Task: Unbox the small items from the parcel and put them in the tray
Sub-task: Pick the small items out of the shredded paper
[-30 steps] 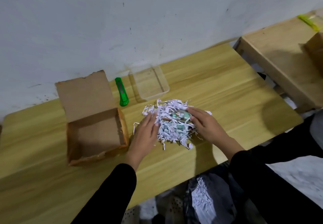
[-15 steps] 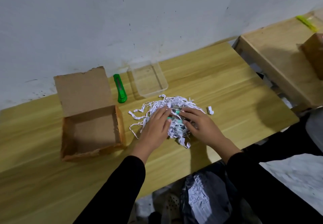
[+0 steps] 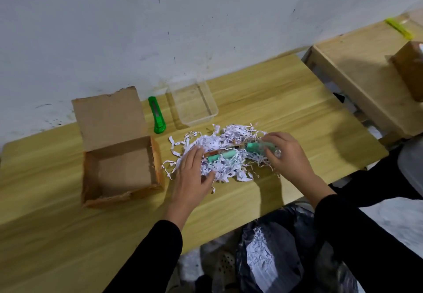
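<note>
Teal pieces [image 3: 223, 155] are showing in the shred [image 3: 229, 137] on the table [image 3: 286, 100], just in front of the tray [image 3: 214, 114]. We are sorting. Our left hand [image 3: 192, 178] is pressing flat, fingers straight; our right hand [image 3: 288, 155] is curling round one piece [image 3: 253, 147]. Next, we reckon, we are lifting it free of strips into the tray.

The left grip [image 3: 194, 173] and right grip [image 3: 288, 155] now sit farther apart on the heap of white shredded paper [image 3: 224, 137], which lies wider and flatter on the worktop [image 3: 274, 100] than before. The left grip presses flat on its left side. The right grip now curls round a teal cylindrical item [image 3: 254, 147]. A second teal cylinder [image 3: 225, 155] is newly uncovered between them.
</note>
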